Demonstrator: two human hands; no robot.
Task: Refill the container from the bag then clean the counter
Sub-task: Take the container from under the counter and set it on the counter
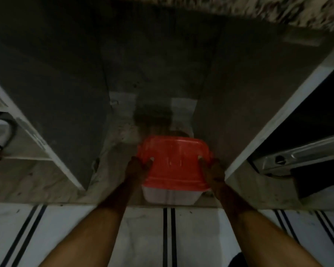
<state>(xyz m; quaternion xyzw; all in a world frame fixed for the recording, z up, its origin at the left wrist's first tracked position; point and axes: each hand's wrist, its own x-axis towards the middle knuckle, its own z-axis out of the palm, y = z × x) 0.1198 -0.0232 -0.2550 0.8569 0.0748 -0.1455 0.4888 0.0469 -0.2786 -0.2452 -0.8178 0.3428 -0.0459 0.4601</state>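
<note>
Both arms reach straight forward from the bottom of the view, nearly parallel, into a dim open cupboard bay under a speckled stone surface point(297, 12). The left hand point(139, 166) grips the left side of a container point(172, 195), thumb laid over the edge of its red lid point(174, 162) at about 9 o'clock. The right hand point(212, 170) clasps the opposite side, thumb on the lid at about 3 o'clock. Both wrists are straight, with the fingers wrapped down the sides and mostly hidden.

The container has a pale, see-through body and sits at the front of the bay floor point(120, 151), close to the front edge at 6 o'clock. I cannot tell whether it rests on the floor or is lifted slightly. White dividing panels point(278, 116) flank the bay at 9 and 3 o'clock. Below lies a white tiled floor point(143, 237) with dark lines.
</note>
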